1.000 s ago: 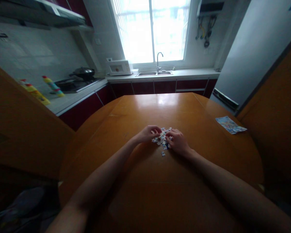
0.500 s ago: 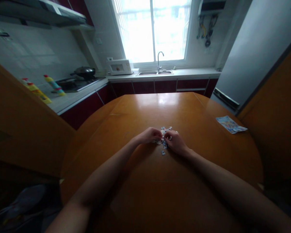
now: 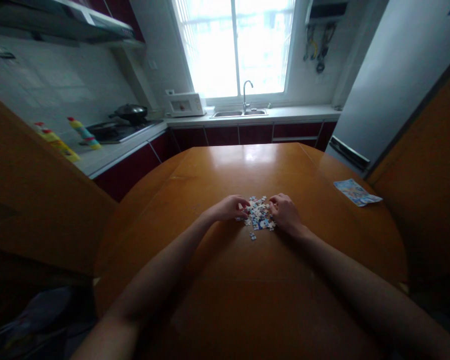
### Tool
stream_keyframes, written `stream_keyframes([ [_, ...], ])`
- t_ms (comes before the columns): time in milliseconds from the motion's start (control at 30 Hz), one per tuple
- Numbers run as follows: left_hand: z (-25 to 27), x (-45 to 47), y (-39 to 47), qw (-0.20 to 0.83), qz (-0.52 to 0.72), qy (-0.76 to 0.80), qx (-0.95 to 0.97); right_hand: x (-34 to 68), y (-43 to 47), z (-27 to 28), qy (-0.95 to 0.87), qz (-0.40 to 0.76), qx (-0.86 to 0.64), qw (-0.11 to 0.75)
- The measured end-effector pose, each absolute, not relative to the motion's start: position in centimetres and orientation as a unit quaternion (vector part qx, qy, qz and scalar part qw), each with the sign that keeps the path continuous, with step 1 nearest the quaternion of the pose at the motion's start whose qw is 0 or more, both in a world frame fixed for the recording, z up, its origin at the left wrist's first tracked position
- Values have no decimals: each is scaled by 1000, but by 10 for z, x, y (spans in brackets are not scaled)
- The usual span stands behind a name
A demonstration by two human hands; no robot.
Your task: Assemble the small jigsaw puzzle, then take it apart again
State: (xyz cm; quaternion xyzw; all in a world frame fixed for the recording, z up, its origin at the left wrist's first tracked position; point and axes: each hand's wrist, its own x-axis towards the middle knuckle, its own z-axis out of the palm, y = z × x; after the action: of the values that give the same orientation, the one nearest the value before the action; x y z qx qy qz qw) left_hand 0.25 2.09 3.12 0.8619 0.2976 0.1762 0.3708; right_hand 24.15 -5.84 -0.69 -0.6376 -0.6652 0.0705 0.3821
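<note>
The puzzle pieces [image 3: 259, 216] lie mid-desk [image 3: 247, 280] between both hands; left hand [image 3: 230, 207] at their 9 o'clock, fingers curled – holding anything, I cannot tell; right hand [image 3: 286, 214] at 3 o'clock, fingertips touching the cluster, about equally near.

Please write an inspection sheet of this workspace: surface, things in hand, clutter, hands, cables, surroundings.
Surface: round glossy orange-brown wooden table.
Job's things: small pile of blue-and-white cardboard puzzle pieces; one loose piece nearer the person.
Clutter: printed blue paper sheet at the table's right edge.
Hands: left hand and right hand touch the pile's sides; grip unclear.
Cables: hoses hang on the wall by the window.
Surroundings: steel sink tap, white microwave oven, black wok.
</note>
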Motion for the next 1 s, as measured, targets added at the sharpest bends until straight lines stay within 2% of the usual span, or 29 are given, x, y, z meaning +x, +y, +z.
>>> stream_keyframes([
  [667,25,-5,31,403,157,318,844,236,-60,-11,-689,65,-617,375],
  [1000,26,1,31,407,227,362,807,236,-59,-11,-691,71,-603,394],
])
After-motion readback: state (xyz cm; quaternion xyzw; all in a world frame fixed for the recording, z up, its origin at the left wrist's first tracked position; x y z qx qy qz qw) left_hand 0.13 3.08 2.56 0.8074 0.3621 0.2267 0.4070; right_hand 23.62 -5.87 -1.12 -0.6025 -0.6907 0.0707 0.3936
